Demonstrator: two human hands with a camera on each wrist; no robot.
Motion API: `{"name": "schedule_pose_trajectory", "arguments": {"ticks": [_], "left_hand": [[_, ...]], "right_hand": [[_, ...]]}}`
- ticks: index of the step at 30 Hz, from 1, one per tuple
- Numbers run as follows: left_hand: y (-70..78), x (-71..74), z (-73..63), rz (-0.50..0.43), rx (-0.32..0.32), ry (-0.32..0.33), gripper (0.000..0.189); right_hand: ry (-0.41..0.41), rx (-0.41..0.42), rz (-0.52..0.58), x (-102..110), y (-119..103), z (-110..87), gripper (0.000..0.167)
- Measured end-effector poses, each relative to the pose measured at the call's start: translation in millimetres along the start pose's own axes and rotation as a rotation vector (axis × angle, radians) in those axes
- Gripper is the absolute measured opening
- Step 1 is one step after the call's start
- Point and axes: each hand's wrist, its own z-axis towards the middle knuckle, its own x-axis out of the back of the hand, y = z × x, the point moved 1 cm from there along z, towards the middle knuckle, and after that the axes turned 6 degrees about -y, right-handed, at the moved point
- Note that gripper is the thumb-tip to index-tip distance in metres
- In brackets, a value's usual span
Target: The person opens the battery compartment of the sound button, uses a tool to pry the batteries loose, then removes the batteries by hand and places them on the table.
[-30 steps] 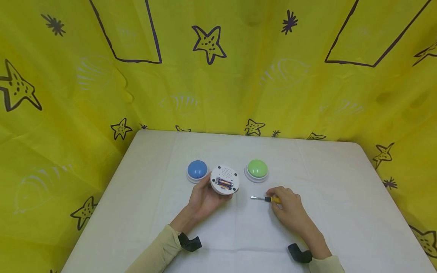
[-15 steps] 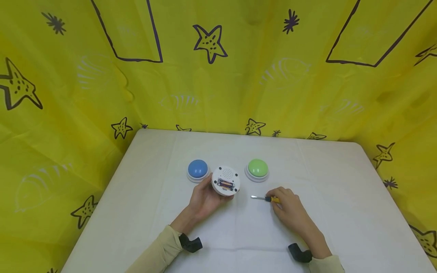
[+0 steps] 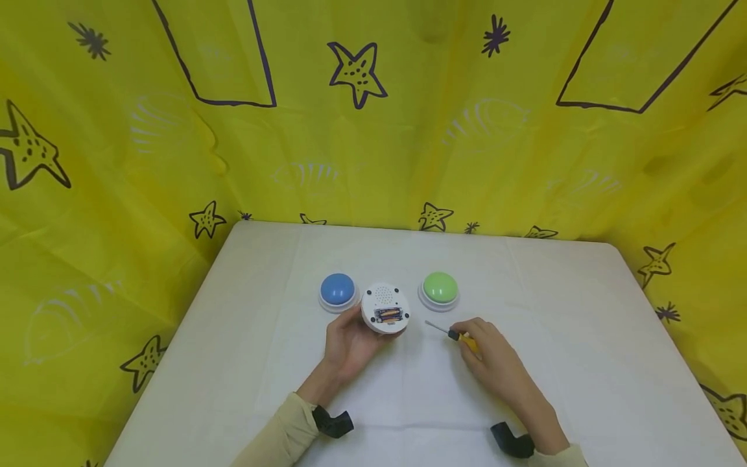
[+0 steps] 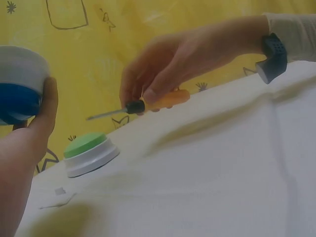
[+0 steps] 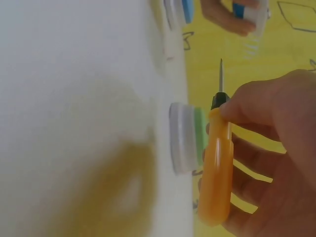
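My left hand [image 3: 352, 350] holds a round push button [image 3: 382, 299] with its white underside up. Its battery bay lies uncovered, with batteries [image 3: 388, 315] inside. In the left wrist view its blue dome [image 4: 17, 101] points down. To the right, my right hand [image 3: 495, 360] grips a screwdriver [image 5: 217, 163] by its yellow handle, the thumb near the black collar. The metal tip [image 3: 432, 324] points toward the held button and is apart from it. Both hands are above the table.
Behind the hands, a blue-domed button [image 3: 337, 289] stands at the left and a green-domed button [image 3: 440, 288] at the right. Small pale pieces [image 4: 60, 191] lie on the white table [image 3: 554, 298]. A yellow patterned curtain [image 3: 408, 143] hangs around the table's far side.
The screwdriver's tip has swung up and away from me, and the right hand has shifted slightly left. In my left hand the button has turned a little, so its battery bay sits differently.
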Motion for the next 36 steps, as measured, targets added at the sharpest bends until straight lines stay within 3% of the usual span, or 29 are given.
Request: {"name": "schedule_pose_trajectory", "arguments": {"ticks": [11,23,36], "left_hand": [[-13.7,-1.5,11.0,-0.115,-0.117,0.025,0.066],[-21.6,-4.1,24.9,-0.076,-0.229,0.051,0.077],[-24.4,-4.5,29.8,-0.042,-0.234,0.059,0.079]], "right_hand": [[0.105,0.062,0.025,10,-37,-7.0,0.030],[0.217,0.143,0.116,17,-69,-10.2,0.032],[0.065,0.046,0.115,24,-95,-1.6,0.025]]}}
